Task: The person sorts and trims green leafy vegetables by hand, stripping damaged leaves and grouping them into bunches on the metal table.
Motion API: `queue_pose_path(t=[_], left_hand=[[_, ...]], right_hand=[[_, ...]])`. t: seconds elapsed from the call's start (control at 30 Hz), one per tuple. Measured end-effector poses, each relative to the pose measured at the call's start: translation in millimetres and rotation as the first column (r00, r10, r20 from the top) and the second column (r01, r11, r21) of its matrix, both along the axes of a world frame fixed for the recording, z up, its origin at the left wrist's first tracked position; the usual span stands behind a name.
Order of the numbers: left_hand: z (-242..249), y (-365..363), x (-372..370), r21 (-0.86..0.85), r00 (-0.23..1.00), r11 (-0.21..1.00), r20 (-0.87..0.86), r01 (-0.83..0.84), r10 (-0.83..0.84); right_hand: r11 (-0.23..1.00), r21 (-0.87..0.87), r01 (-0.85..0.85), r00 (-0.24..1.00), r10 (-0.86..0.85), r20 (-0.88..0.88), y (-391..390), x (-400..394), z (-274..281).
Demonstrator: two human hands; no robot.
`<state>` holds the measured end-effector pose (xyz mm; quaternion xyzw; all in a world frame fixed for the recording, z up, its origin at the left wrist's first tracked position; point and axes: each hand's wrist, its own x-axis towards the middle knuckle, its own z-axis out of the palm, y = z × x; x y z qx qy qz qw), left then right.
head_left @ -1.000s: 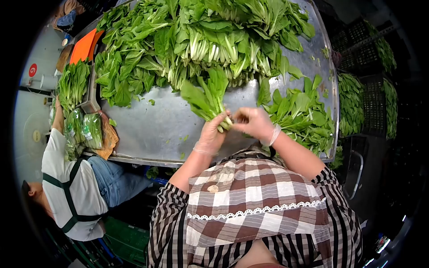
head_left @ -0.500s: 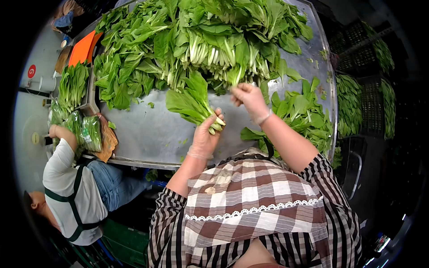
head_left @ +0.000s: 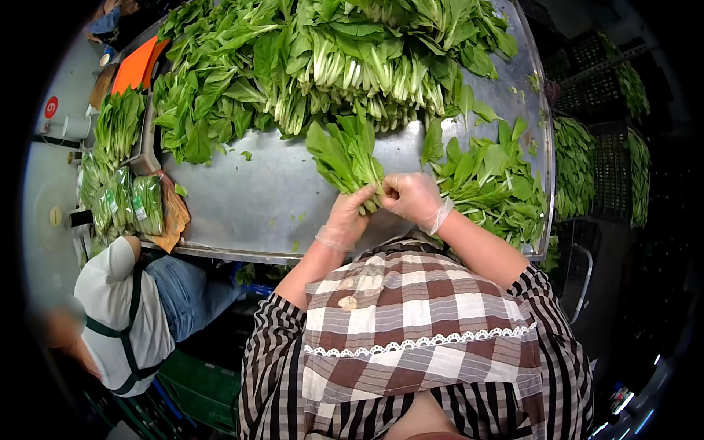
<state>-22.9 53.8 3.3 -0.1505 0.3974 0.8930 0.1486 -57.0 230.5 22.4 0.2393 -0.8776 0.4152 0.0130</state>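
Observation:
A small bunch of leafy greens (head_left: 345,155) with pale stems stands out above my left hand (head_left: 350,218), whose fingers are wrapped round its lower stems. My right hand (head_left: 416,199) is closed in a pinch against the stem side of this bunch, beside the left fingertips; the exact stem it grips is partly hidden. Both hands wear thin clear gloves. Just beyond them, a big heap of the same greens (head_left: 345,62) covers the far part of the metal table (head_left: 242,213), stems pointing towards me. Loose leaves (head_left: 488,183) lie to the right of my right hand.
At the left are an orange board (head_left: 136,66), upright greens (head_left: 117,121) and bagged greens (head_left: 147,205) by the table edge. Another person (head_left: 128,315) is at the near left. Crates of greens (head_left: 574,165) stand beyond the table's right edge.
My right hand has come down from the heap's edge to the stems in my left hand. The bunch has shifted right and looks fuller. The other person's arm has lowered.

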Motion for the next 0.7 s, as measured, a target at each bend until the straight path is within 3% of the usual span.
queue_pose_path(t=[0.07,0.17,0.27,0.33,0.4,0.67,0.7], left_hand=[[0,0,0,-0.002,1.0,1.0,-0.002,-0.009,0.009],[-13,-5,-2,-0.038,0.998,0.999,-0.07,-0.009,0.006],[-8,-13,-4,-0.062,1.0,0.998,0.007,-0.002,0.003],[1,-10,-5,-0.039,1.0,0.999,-0.001,-0.03,0.03],[1,-10,-6,0.013,0.997,0.998,0.035,-0.064,0.063],[15,-6,-11,0.003,0.994,1.0,0.106,0.003,-0.003],[15,-8,-11,-0.003,0.995,1.0,0.104,-0.007,0.007]], right_hand=[[0.999,0.037,-0.009,0.998,0.011,-0.054,-1,0,0],[0.977,0.093,-0.192,0.98,0.196,-0.036,8,-9,7],[0.992,-0.02,-0.128,0.984,0.129,0.123,24,-53,15],[0.948,-0.233,0.218,0.925,-0.124,0.36,33,-89,24],[0.859,-0.25,0.447,0.806,-0.265,0.529,36,-114,46],[0.643,-0.458,0.614,0.66,-0.1,0.745,34,-145,27],[0.674,-0.464,0.574,0.689,-0.092,0.719,38,-139,30]])
